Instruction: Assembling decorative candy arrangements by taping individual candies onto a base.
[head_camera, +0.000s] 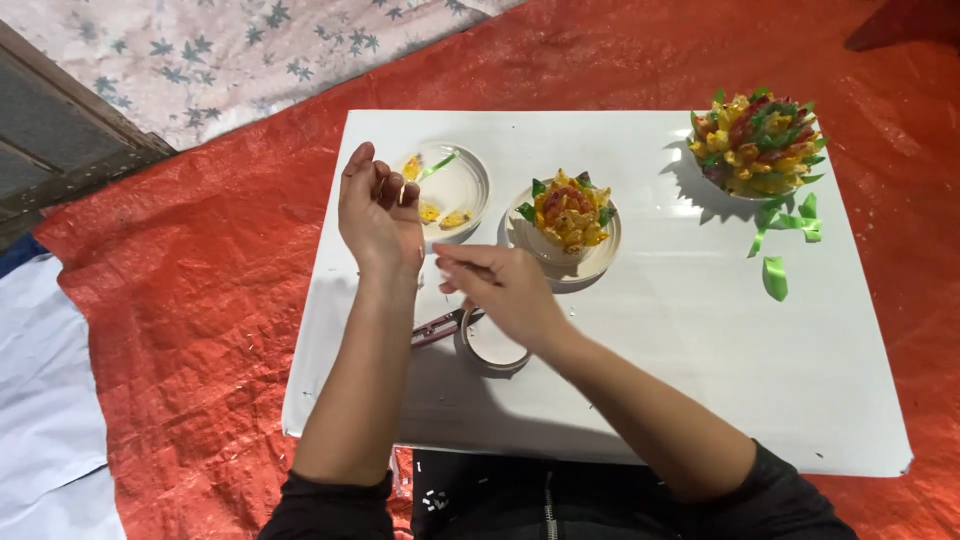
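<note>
White board (700, 340), a low rectangular one laid over a red tarp (190, 330), carries everything the person is working with. The right hand (505, 290) hovers over the near-left part of the board, fingers drawn together in a narrow pinch pointing left; whether something tiny sits between the fingertips I cannot tell. Directly beneath and just toward the near edge from that hand lies a roll of tape (493, 345), flat on its side with its open ring facing up, and the hand partly covers its far rim. Touching or nearly touching the roll on its left is a small pair of scissors (437, 328), its long axis running left to right, handles toward the left edge. The right hand is plainly the nearer one to both.

The left hand (378, 210) is raised off the board, palm turned inward, fingers loosely curled and half closed, holding nothing I can make out. Just beyond it, toward the far edge, stands a clear shallow dish (470, 185) with a few yellow petal pieces and a green strip. Beside that, nearer the middle, a small yellow-and-red flower ornament (568, 212) sits on a white saucer. A larger finished flower ornament (757, 142) stands at the far right corner, with loose green ribbon scraps (785, 235) near it.
</note>
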